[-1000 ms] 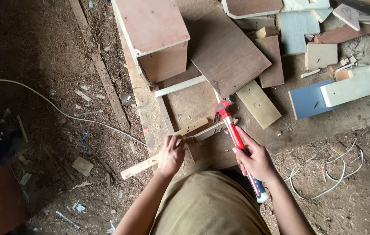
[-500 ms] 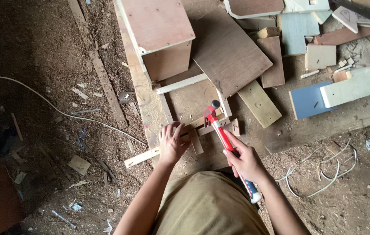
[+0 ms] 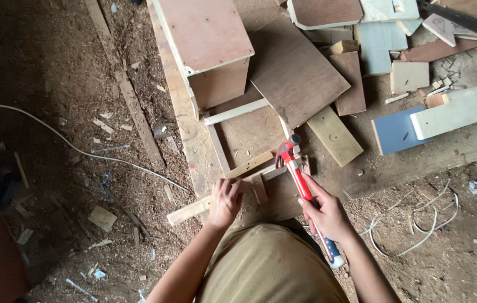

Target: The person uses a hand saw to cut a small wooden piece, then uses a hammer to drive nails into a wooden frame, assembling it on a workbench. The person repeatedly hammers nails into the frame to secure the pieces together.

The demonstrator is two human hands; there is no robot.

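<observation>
My right hand fingers are closed around the red hammer, head up-left over the wooden strip. My left hand presses that strip flat, fingers curled, lying left of the head.

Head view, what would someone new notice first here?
The red hammer at centre, gripped in the right hand, its head over a small frame of wood strips. The left hand presses a strip at the frame's near edge. Above stands a plywood box, and offcuts, one a blue board, are scattered to the right.
</observation>
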